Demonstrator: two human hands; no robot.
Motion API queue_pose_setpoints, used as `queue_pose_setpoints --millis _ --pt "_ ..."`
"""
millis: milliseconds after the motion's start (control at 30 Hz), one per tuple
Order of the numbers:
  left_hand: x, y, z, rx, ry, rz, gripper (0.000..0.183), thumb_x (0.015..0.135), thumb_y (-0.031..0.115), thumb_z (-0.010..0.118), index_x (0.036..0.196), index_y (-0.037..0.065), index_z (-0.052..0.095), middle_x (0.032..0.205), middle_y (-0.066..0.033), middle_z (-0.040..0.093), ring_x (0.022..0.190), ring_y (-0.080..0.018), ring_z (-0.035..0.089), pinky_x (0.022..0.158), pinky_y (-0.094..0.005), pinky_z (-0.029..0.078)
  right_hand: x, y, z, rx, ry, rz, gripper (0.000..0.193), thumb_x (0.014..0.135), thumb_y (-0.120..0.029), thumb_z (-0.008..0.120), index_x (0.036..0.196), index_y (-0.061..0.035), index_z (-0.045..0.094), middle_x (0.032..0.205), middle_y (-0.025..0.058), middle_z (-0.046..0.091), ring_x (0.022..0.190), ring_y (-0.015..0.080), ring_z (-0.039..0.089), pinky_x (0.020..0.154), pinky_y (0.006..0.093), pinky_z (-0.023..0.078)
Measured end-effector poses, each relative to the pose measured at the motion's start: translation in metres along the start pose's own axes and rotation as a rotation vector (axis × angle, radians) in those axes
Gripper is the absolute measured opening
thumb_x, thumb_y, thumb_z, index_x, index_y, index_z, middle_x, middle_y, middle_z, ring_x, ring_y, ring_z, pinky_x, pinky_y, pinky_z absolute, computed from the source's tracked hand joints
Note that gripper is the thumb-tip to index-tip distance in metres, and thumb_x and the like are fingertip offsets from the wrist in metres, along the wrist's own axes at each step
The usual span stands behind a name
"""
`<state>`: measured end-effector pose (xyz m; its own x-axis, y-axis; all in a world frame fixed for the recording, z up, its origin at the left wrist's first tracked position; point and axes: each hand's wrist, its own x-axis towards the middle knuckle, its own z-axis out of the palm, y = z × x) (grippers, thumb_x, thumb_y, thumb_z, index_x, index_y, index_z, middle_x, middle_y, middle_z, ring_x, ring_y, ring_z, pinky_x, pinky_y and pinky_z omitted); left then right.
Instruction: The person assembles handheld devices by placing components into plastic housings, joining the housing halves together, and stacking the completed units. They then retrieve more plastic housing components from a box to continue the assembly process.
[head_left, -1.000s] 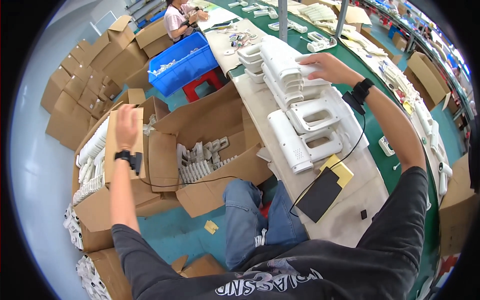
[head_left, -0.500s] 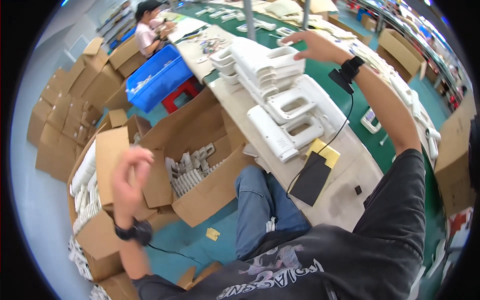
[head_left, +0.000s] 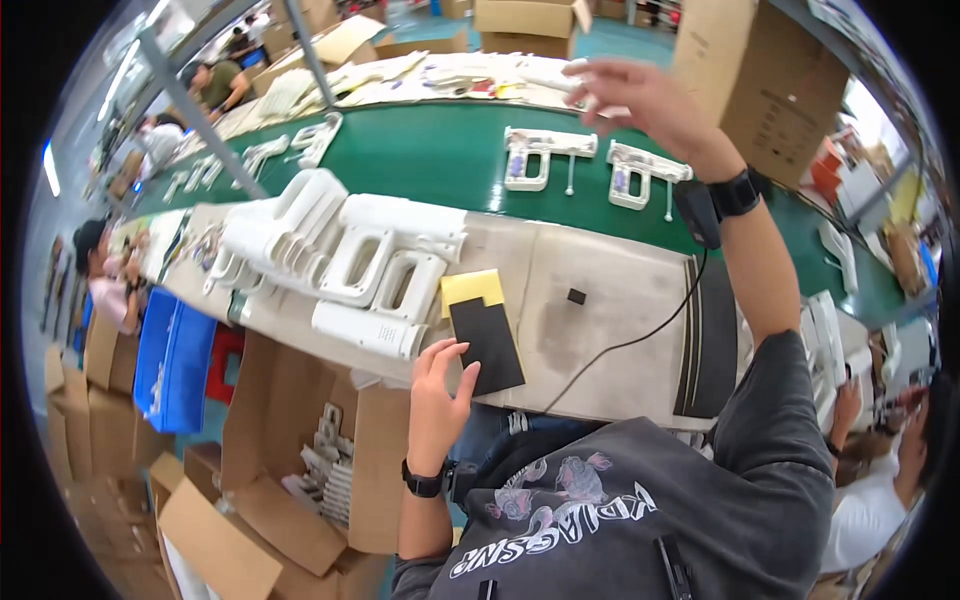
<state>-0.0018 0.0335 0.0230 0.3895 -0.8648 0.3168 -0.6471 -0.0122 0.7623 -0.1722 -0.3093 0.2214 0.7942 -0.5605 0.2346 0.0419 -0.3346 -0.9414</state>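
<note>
Left hand (head_left: 438,408) loosely spread beside black sheet (head_left: 488,348), right hand (head_left: 655,112) fingers parted above green belt (head_left: 420,150)

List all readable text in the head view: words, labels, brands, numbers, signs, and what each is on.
Dark T-shirt: large pale lettering across the front; wording withheld, not quoted here.
Tall cardboard box, upper right: small dark print, too small to read.
Black sheet by the left hand: no lettering visible.
</note>
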Motion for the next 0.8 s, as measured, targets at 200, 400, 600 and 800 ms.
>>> queue_pose_setpoints --millis 200,400,600,800 --pt "0.029 -0.017 0.043 0.076 -0.097 0.101 0.036 0.086 0.019 0.075 0.117 0.004 0.064 0.123 -0.0166 0.060 0.116 -0.0375 0.054 0.101 -0.0447 0.044 -0.044 0.195 -0.079 -1.207 -0.051 0.528 0.028 0.084 -0.014 0.065 0.107 0.0011 0.068 0.099 0.0169 0.070 0.093 0.0321 0.067 0.082 0.0410 0.056" --pt "0.075 -0.005 0.062 0.070 -0.334 0.235 0.042 0.087 0.021 0.074 0.123 0.004 0.060 0.126 -0.0163 0.058 0.118 -0.0376 0.053 0.102 -0.0451 0.043 -0.066 0.286 -0.065 -1.400 0.205 0.512 0.020 0.084 -0.015 0.071 0.101 -0.0029 0.068 0.111 0.0172 0.063 0.103 0.0410 0.057 0.092 0.0480 0.050" --pt "0.094 -0.012 0.113 0.145 -0.499 0.300 0.052 0.087 0.023 0.073 0.132 0.003 0.053 0.131 -0.0163 0.055 0.122 -0.0365 0.051 0.102 -0.0462 0.042 -0.077 0.308 -0.084 -1.416 0.322 0.209 0.008 0.086 -0.013 0.065 0.090 -0.0084 0.069 0.098 0.0110 0.066 0.097 0.0342 0.061 0.083 0.0434 0.054" --pt "0.091 -0.007 0.111 0.241 -0.458 0.370 0.056 0.087 0.024 0.072 0.135 0.004 0.052 0.132 -0.0168 0.056 0.122 -0.0373 0.052 0.102 -0.0479 0.042 -0.077 0.298 -0.081 -1.476 0.241 0.389 0.010 0.080 -0.007 0.066 0.090 -0.0051 0.067 0.097 0.0137 0.066 0.099 0.0348 0.061 0.089 0.0456 0.051"
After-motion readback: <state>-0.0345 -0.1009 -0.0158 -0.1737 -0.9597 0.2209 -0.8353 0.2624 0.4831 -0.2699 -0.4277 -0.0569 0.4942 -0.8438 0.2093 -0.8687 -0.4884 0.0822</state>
